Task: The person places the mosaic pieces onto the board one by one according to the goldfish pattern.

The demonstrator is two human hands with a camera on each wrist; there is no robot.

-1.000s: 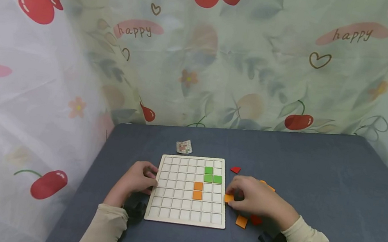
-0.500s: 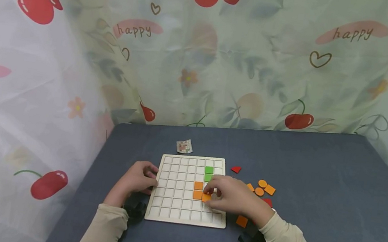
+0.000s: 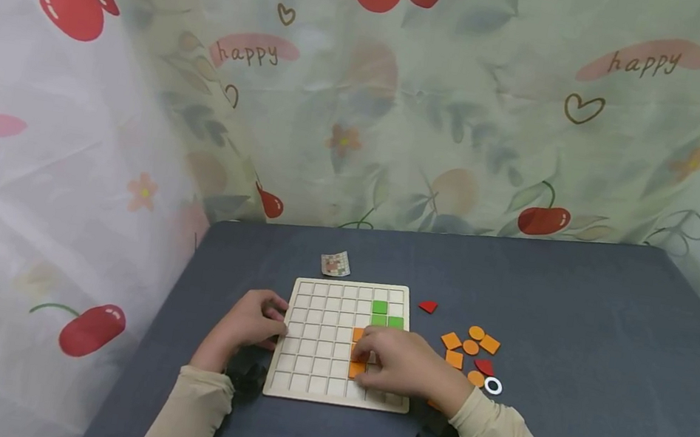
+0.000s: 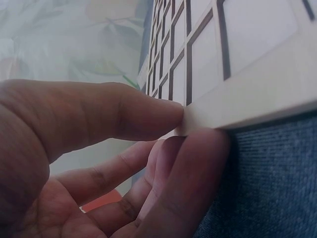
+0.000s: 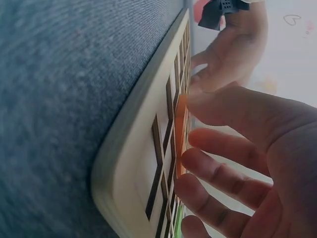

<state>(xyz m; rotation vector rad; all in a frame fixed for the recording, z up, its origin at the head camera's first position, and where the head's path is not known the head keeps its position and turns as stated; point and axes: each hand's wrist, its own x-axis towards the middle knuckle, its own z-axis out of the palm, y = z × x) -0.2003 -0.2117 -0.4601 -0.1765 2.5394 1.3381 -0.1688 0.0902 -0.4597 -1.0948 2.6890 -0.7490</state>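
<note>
A pale wooden grid board [image 3: 309, 362] lies flat on the table. My left hand [image 3: 251, 320] holds its left edge, with thumb [image 4: 158, 119] and a fingertip against the rim. Over the board, my right hand [image 3: 400, 364] has thumb and fingertips at an orange square tile [image 3: 357, 370] in a cell. That tile sits just below two other orange squares, which the fingers partly cover. Several green square tiles [image 3: 380, 307] occupy cells at the upper right. In the right wrist view, the thumb [image 5: 213, 106] touches the orange tile and the other fingers hang beside it.
Right of the board lie several loose orange squares [image 3: 490, 344] and discs [image 3: 476, 333], red pieces [image 3: 484, 367] and a white ring with a dark band [image 3: 493, 386]. A small patterned card [image 3: 335, 263] lies behind the board. A printed curtain [image 3: 445, 112] borders the dark table [image 3: 552, 307].
My right hand has carried an orange tile from the right side of the board leftward onto it, then slightly down to a cell below the other orange squares. The left hand stays put.
</note>
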